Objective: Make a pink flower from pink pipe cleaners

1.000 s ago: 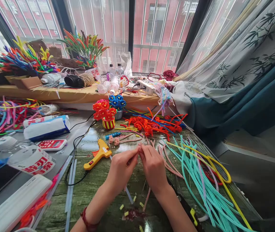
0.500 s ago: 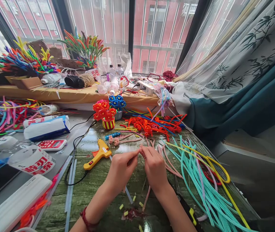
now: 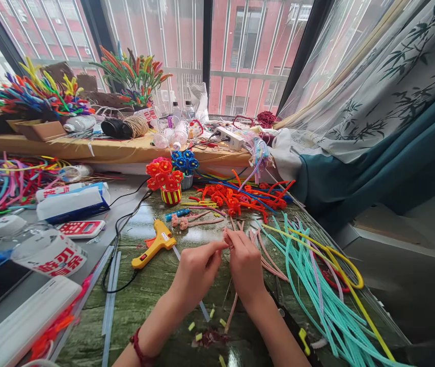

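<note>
**Fine Fingertip Shaping — Step in Hand**

Work surface: green table (image 3: pixel 137 303), glossy, wood-grain finish. L hand (image 3: pixel 197 267) and R hand (image 3: pixel 246 262) meet above it, approx. ctr. Step, as judged: bending or twisting by fingertip. Next move likely calls for a steady R pinch w/ light L control. Yellow glue gun (image 3: pixel 154 246), smooth hard shell, lies L of hands. Pink stems (image 3: pixel 184 223), fuzzy w/ knobby curled heads, lie beyond. Pink piece (image 3: pixel 225 233), small, sits at the fingertips — R pinch narrow on it; L grip can't be told. Yellow offcuts (image 3: pixel 191 326), short, blocky, lie on near side.
</note>
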Demonstrator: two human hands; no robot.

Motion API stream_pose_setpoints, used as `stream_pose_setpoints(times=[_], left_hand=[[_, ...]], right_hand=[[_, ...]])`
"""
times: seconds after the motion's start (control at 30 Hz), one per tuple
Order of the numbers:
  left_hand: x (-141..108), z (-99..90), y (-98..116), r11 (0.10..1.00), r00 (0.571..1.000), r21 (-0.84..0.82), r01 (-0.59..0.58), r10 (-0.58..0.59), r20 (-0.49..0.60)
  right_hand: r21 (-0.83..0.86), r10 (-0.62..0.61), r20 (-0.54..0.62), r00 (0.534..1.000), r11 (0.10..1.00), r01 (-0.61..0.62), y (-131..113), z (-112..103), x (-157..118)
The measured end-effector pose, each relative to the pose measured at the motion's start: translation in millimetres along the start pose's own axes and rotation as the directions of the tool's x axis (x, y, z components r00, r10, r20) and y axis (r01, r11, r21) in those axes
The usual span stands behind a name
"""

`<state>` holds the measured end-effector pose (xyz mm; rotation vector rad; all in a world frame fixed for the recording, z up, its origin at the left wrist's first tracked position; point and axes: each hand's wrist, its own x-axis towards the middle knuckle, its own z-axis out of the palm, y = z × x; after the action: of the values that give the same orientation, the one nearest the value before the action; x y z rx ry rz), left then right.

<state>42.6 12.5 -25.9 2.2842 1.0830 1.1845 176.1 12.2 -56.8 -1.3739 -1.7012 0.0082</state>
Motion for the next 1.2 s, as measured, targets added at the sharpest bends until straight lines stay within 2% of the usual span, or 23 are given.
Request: stream_pose_setpoints(times=[0.3,0.53,0.6,0.67,0.8,1.03,1.2], left_hand=[[0,-1.9,-1,0.998,0.999,0.03,-0.048,0.048,-0.005],[2,-6.1,-4,0.976,0.995,0.21,0.067,-0.081,0.06],[4,-9.0,-7,0.954,0.994,0.299,0.029,-0.058,0.088],[4,-11.3,-9,0.928,0.991,0.369,-0.057,0.007,0.136],[4,-12.3,-12,0.873,0.972,0.454,-0.178,0.086,0.217],[5,-11.9,-12,0.82,0.974,0.534,-0.207,0.121,0.192],[6,-15.0,-10,0.812,0.963,0.537,-0.228,0.106,0.249]], right_hand=[[0.044,0.01,-0.019,1.0,0.999,-0.009,2,0,2],[0.023,-0.065,-0.009,0.998,0.998,0.065,4,-1,3],[0.018,-0.093,0.013,0.996,0.996,0.092,3,-1,3],[-0.001,-0.122,0.029,0.992,0.993,0.122,2,-1,3],[-0.05,-0.165,0.046,0.985,0.985,0.167,0,-1,2],[-0.009,-0.195,0.049,0.98,0.981,0.195,-1,-4,2],[-0.025,-0.211,0.051,0.976,0.977,0.213,1,-5,2]])
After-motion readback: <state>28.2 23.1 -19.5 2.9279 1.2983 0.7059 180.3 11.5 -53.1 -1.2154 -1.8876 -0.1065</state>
